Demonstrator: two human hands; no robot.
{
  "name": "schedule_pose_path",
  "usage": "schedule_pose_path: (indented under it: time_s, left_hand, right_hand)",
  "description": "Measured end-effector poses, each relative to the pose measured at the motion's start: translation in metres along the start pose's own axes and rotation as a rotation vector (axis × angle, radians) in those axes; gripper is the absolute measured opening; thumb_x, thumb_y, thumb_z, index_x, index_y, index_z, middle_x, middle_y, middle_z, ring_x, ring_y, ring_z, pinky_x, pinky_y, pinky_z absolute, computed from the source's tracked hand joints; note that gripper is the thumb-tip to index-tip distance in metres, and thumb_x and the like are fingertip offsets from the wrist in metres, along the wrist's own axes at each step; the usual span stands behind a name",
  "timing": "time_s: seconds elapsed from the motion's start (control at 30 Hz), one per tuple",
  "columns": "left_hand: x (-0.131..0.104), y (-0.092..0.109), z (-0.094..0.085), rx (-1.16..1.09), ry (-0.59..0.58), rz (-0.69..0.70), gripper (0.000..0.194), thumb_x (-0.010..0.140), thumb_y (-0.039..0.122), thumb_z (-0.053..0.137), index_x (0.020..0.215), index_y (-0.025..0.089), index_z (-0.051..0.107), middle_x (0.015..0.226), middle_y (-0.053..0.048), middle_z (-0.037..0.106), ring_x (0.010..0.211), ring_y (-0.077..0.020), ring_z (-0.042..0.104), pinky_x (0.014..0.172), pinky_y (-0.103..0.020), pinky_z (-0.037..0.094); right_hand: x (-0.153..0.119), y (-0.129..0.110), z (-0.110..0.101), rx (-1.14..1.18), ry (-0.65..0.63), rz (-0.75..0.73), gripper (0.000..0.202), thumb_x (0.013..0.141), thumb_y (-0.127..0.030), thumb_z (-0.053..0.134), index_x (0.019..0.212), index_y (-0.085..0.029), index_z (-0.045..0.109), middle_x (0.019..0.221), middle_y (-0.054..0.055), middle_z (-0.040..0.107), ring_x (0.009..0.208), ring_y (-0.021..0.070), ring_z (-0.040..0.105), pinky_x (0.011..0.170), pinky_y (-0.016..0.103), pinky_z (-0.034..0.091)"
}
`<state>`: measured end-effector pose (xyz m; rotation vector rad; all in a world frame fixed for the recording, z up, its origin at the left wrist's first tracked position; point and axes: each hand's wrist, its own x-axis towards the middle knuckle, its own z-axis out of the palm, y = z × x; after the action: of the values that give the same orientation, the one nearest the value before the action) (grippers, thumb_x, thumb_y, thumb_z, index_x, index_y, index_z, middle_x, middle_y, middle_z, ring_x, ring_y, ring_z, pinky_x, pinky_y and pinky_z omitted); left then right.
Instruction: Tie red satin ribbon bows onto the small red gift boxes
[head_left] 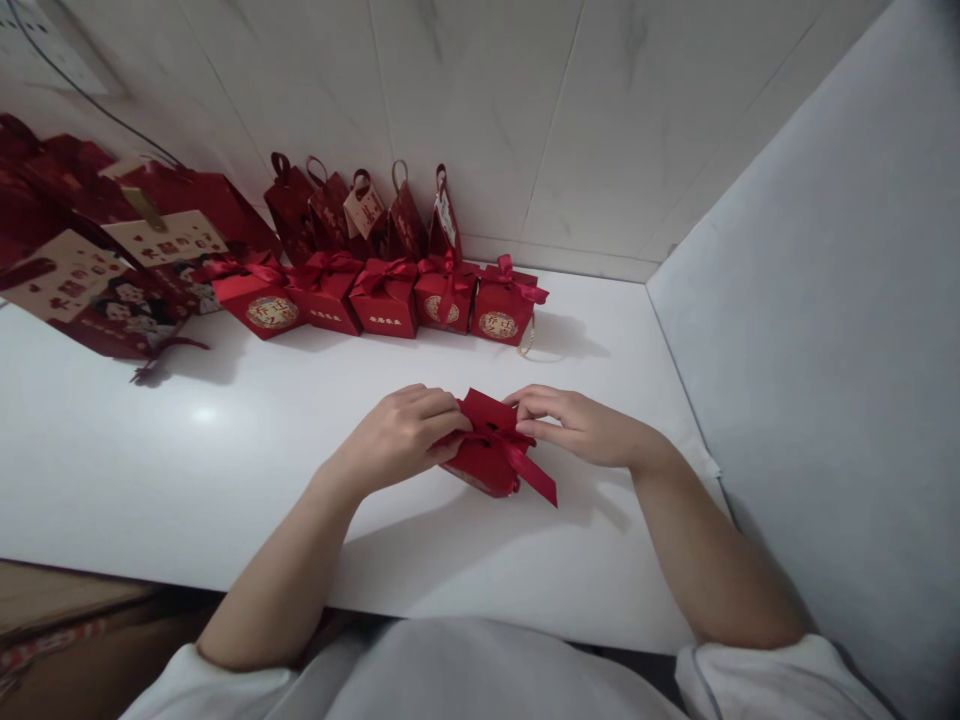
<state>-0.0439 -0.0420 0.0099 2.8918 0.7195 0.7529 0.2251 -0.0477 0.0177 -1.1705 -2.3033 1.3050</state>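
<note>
A small red gift box point(480, 468) sits on the white table in front of me, its top flap standing up. A red ribbon point(534, 474) lies across its top, one loose end hanging over the front right side. My left hand point(420, 425) is closed at the box's left side, fingertips pinching the ribbon at the top. At the right, my right hand point(566, 425) has its thumb and fingers brought together on the ribbon and box edge. Exactly what lies between the right fingertips is partly hidden.
Several finished red boxes with ribbon bows point(384, 300) stand in a row behind. Behind them are several small bags with loop handles point(409, 225). Larger red gift bags point(112, 300) stand at the left. A tiled wall point(480, 110) and a white panel point(817, 300) border the table.
</note>
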Motion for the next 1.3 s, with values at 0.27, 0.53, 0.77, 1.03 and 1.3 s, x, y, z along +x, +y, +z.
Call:
schedule_pose_path:
  time_s: [0.27,0.53,0.77,1.03,1.3]
  left_hand:
    - [-0.001,0.000,-0.006,-0.099,-0.096,-0.027,0.017,0.090,0.013,0.054,0.092,0.019,0.069,0.081,-0.003,0.069,0.071,-0.0152,0.060,0.072,-0.031,0.046]
    - [-0.003,-0.004,-0.021,-0.483,-0.070,-0.171,0.024,0.087,0.025,0.063,0.065,0.018,0.064,0.075,-0.004,0.060,0.069,-0.0145,0.054,0.069,-0.030,0.047]
    - [0.012,0.024,0.018,-0.488,0.100,-0.552,0.016,0.087,0.035,0.065,0.082,0.020,0.069,0.109,-0.008,0.059,0.104,-0.0217,0.057,0.089,-0.038,0.049]
    - [0.011,0.016,0.032,-0.604,-0.043,-0.620,0.016,0.079,0.035,0.073,0.075,0.020,0.071,0.111,-0.010,0.063,0.119,-0.0287,0.055,0.092,-0.044,0.051]
    - [0.010,0.016,0.031,-0.521,-0.068,-0.605,0.016,0.077,0.036,0.074,0.074,0.021,0.071,0.113,-0.010,0.065,0.118,-0.0312,0.057,0.092,-0.048,0.051]
  right_hand:
    - [-0.001,0.001,-0.001,0.024,-0.036,0.022,0.029,0.097,-0.043,0.045,0.081,-0.023,0.058,0.122,0.004,0.060,0.105,0.0225,0.058,0.095,0.039,0.043]
    - [0.003,-0.002,0.004,0.147,0.050,0.038,0.035,0.094,-0.051,0.051,0.076,-0.023,0.062,0.142,0.003,0.050,0.128,0.0260,0.049,0.107,0.043,0.036]
    - [0.007,-0.002,0.009,0.226,0.087,-0.005,0.036,0.093,-0.049,0.053,0.070,-0.022,0.058,0.141,0.004,0.050,0.126,0.0260,0.050,0.107,0.045,0.036]
    - [0.012,0.004,0.015,0.174,0.117,-0.010,0.036,0.092,-0.043,0.056,0.065,-0.020,0.050,0.139,0.004,0.051,0.117,0.0243,0.055,0.097,0.043,0.042]
    - [0.019,0.010,0.021,0.097,0.231,-0.127,0.032,0.091,-0.037,0.059,0.065,-0.020,0.049,0.137,0.005,0.050,0.122,0.0239,0.052,0.105,0.045,0.036]
